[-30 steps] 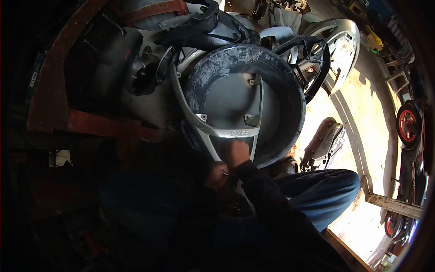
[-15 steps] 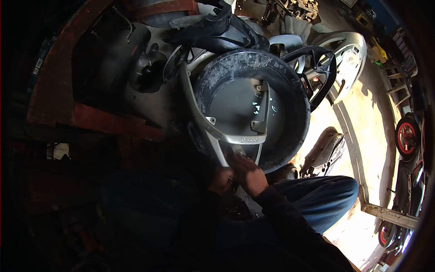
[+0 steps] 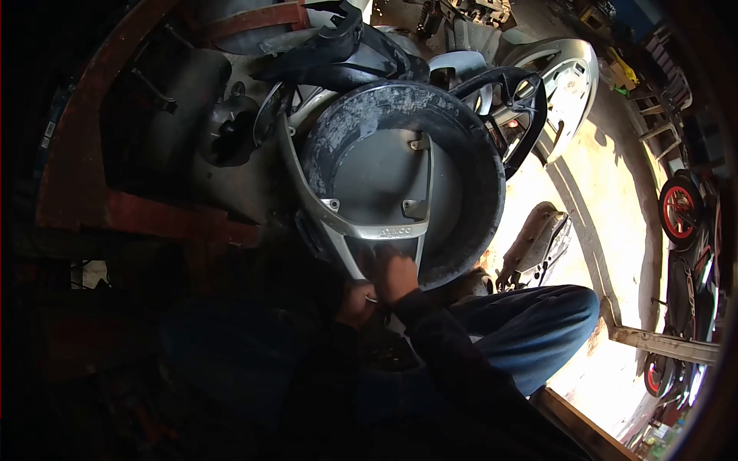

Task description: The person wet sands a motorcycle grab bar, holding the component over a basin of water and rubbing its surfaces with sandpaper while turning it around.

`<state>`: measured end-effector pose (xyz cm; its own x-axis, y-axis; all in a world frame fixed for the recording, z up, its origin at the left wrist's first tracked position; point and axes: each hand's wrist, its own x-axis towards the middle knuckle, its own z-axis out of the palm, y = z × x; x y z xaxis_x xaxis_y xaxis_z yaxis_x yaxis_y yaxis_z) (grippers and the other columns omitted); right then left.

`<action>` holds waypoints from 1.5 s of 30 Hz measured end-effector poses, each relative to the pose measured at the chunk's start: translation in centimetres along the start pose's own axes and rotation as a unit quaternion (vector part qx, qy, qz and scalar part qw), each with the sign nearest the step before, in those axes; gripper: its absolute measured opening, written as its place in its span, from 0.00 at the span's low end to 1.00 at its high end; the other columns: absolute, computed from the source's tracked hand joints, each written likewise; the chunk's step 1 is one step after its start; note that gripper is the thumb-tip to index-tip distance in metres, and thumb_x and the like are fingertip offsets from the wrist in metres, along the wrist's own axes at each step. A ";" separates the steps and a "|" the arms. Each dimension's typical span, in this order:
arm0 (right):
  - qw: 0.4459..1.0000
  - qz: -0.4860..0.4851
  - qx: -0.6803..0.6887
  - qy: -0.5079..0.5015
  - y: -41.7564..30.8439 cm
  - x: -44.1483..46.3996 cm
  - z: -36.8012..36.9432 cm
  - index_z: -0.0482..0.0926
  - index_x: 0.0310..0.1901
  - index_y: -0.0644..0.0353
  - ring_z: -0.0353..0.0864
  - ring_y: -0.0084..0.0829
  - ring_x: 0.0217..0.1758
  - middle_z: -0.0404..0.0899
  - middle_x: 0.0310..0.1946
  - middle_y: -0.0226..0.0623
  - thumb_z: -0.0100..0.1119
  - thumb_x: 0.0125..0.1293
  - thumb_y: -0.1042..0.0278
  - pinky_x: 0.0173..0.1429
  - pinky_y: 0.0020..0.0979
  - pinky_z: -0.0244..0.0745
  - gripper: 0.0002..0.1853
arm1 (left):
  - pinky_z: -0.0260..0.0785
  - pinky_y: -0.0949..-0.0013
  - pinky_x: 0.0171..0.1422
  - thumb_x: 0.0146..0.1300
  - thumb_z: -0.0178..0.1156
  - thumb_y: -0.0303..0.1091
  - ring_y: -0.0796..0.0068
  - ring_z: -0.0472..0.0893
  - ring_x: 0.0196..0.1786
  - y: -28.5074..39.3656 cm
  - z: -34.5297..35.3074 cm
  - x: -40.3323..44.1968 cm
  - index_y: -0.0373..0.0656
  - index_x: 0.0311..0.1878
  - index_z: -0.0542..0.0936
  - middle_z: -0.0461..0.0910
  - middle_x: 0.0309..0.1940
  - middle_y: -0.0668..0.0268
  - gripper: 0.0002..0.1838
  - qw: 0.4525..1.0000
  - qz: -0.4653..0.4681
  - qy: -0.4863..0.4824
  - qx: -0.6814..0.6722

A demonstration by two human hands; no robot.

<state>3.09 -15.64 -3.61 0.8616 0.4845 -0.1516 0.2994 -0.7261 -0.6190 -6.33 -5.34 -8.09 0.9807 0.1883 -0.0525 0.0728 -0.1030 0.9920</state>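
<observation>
A silver scooter grab rail (image 3: pixel 357 229) with raised lettering on its crossbar lies across a round black tub (image 3: pixel 482 230). Its narrow end points toward my body, between my knees. My left hand (image 3: pixel 357 305) is closed around the near end of the rail, its fingers partly in shadow. Just right of it, my right hand (image 3: pixel 398 278) is bent into a fist inside the rail's near opening, below the crossbar. Whatever that hand holds is hidden by its fingers and the dark. Grey, cloudy liquid (image 3: pixel 377 173) covers the tub's bottom.
Black plastic fairings (image 3: pixel 361 58) lean behind the tub. A silver body panel (image 3: pixel 569 84) stands at the back right, and another part (image 3: pixel 532 244) lies on the sunlit floor. A red metal frame (image 3: pixel 181 220) borders the left. A motorcycle (image 3: pixel 684 269) stands far right.
The whole view has shifted slightly, putting the tub and rail further left. My right hand has gone from flattened fingers on the rail to a fist. My left hand keeps its grip.
</observation>
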 end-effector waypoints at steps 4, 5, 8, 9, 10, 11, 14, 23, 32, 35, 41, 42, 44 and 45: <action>0.970 -0.149 0.008 0.194 1.0 -3.6 0.5 0.79 0.48 0.61 0.82 0.50 0.52 0.82 0.49 0.51 0.56 0.60 0.72 0.50 0.43 0.81 0.14 | 0.62 0.63 0.28 0.50 0.60 0.24 0.76 0.74 0.20 -3.3 0.9 0.0 0.38 0.16 0.72 0.74 0.18 0.54 0.10 0.996 0.074 0.042 0.017; 0.985 -0.097 0.029 0.143 1.1 -2.7 0.6 0.79 0.45 0.61 0.83 0.50 0.48 0.82 0.45 0.49 0.56 0.59 0.72 0.47 0.45 0.81 0.12 | 0.62 0.63 0.28 0.51 0.60 0.25 0.78 0.74 0.21 -2.8 0.8 -0.1 0.38 0.16 0.72 0.74 0.17 0.55 0.11 0.996 0.068 0.044 0.022; 0.996 -0.073 -0.023 0.048 0.4 0.3 1.5 0.80 0.42 0.58 0.84 0.49 0.40 0.82 0.38 0.45 0.58 0.59 0.69 0.42 0.46 0.80 0.10 | 0.67 0.69 0.35 0.53 0.57 0.20 0.84 0.76 0.32 -2.8 -0.1 -0.4 0.32 0.29 0.80 0.80 0.38 0.54 0.03 0.995 0.020 -0.039 0.090; 0.989 -0.122 -0.025 0.085 0.6 -0.3 1.5 0.79 0.44 0.60 0.82 0.48 0.47 0.82 0.44 0.49 0.58 0.58 0.69 0.49 0.45 0.79 0.13 | 0.69 0.71 0.37 0.54 0.56 0.18 0.85 0.77 0.36 -2.9 -0.3 -0.4 0.30 0.33 0.83 0.83 0.46 0.54 0.07 0.991 0.007 -0.068 0.113; 0.977 -0.170 -0.028 0.123 0.4 -1.1 0.8 0.79 0.47 0.63 0.81 0.48 0.55 0.81 0.50 0.52 0.59 0.56 0.70 0.57 0.43 0.78 0.16 | 0.69 0.71 0.37 0.53 0.56 0.19 0.85 0.77 0.35 -2.9 0.3 -0.4 0.30 0.40 0.82 0.82 0.42 0.56 0.11 0.994 0.032 -0.033 0.099; 0.978 -0.170 -0.019 0.117 0.6 -2.2 -0.4 0.80 0.49 0.61 0.82 0.45 0.54 0.81 0.52 0.50 0.60 0.55 0.68 0.56 0.41 0.80 0.18 | 0.69 0.72 0.38 0.52 0.57 0.18 0.84 0.77 0.36 -2.9 0.6 -0.4 0.30 0.49 0.77 0.80 0.41 0.59 0.18 0.999 -0.032 -0.019 -0.025; 0.993 -0.063 0.025 0.099 1.8 -2.4 -1.3 0.81 0.47 0.59 0.85 0.46 0.48 0.83 0.46 0.47 0.59 0.57 0.69 0.43 0.41 0.84 0.15 | 0.71 0.73 0.43 0.49 0.57 0.16 0.81 0.78 0.38 1.6 2.2 0.7 0.29 0.72 0.60 0.76 0.38 0.66 0.42 0.827 -0.191 0.096 -0.519; 0.988 -0.109 0.015 0.111 0.9 -1.7 -0.7 0.80 0.40 0.59 0.84 0.47 0.48 0.83 0.45 0.48 0.60 0.57 0.70 0.46 0.42 0.82 0.09 | 0.72 0.69 0.53 0.55 0.60 0.22 0.80 0.79 0.30 -2.7 0.3 -0.1 0.39 0.23 0.78 0.78 0.20 0.63 0.06 0.995 0.027 -0.033 0.091; 0.983 -0.181 -0.012 0.028 0.0 -1.9 -2.3 0.81 0.54 0.55 0.79 0.42 0.61 0.79 0.56 0.44 0.59 0.58 0.73 0.61 0.39 0.78 0.20 | 0.67 0.67 0.31 0.54 0.59 0.23 0.81 0.78 0.29 -3.1 0.7 0.0 0.34 0.20 0.76 0.77 0.19 0.62 0.08 0.994 -0.037 0.038 -0.094; 0.987 -0.107 -0.043 -0.108 -0.6 1.4 -1.8 0.81 0.51 0.58 0.83 0.43 0.48 0.82 0.44 0.43 0.66 0.51 0.70 0.53 0.42 0.79 0.22 | 0.68 0.67 0.34 0.52 0.59 0.23 0.79 0.75 0.24 -1.3 0.4 0.0 0.39 0.14 0.72 0.74 0.15 0.65 0.13 1.000 0.010 0.016 0.014; 0.981 -0.169 0.063 0.069 1.3 -0.9 -2.3 0.81 0.48 0.60 0.83 0.51 0.46 0.83 0.42 0.49 0.59 0.58 0.72 0.48 0.45 0.79 0.15 | 0.66 0.71 0.37 0.44 0.51 0.18 0.79 0.74 0.30 -1.7 1.3 0.9 0.46 0.65 0.57 0.74 0.28 0.68 0.39 0.937 -0.119 0.021 -0.327; 0.995 -0.037 0.094 0.021 1.0 -0.6 -2.1 0.81 0.51 0.60 0.83 0.53 0.44 0.84 0.40 0.49 0.55 0.62 0.72 0.48 0.46 0.80 0.16 | 0.65 0.72 0.39 0.42 0.49 0.17 0.79 0.74 0.32 -1.6 1.4 0.3 0.49 0.80 0.44 0.74 0.31 0.68 0.56 0.848 -0.207 0.026 -0.487; 0.998 0.007 0.008 -0.057 0.2 1.5 -1.5 0.82 0.49 0.61 0.83 0.54 0.43 0.83 0.41 0.51 0.57 0.61 0.68 0.46 0.48 0.79 0.15 | 0.65 0.72 0.39 0.42 0.49 0.17 0.80 0.71 0.29 -4.0 0.9 0.2 0.49 0.80 0.47 0.71 0.29 0.70 0.55 0.915 -0.173 0.015 -0.364; 0.998 -0.060 0.025 0.003 0.3 1.0 -0.8 0.82 0.50 0.60 0.83 0.52 0.47 0.82 0.45 0.52 0.57 0.62 0.68 0.48 0.47 0.80 0.15 | 0.67 0.72 0.39 0.43 0.54 0.19 0.78 0.75 0.29 -4.1 0.4 0.1 0.43 0.52 0.64 0.76 0.31 0.61 0.28 0.982 -0.080 -0.009 -0.173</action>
<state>4.38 -15.75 -3.32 0.8231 0.5635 -0.0707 0.3794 -0.6383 -0.6699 -6.42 -5.23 -12.22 0.9650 0.1567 -0.2105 0.1643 0.2645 0.9503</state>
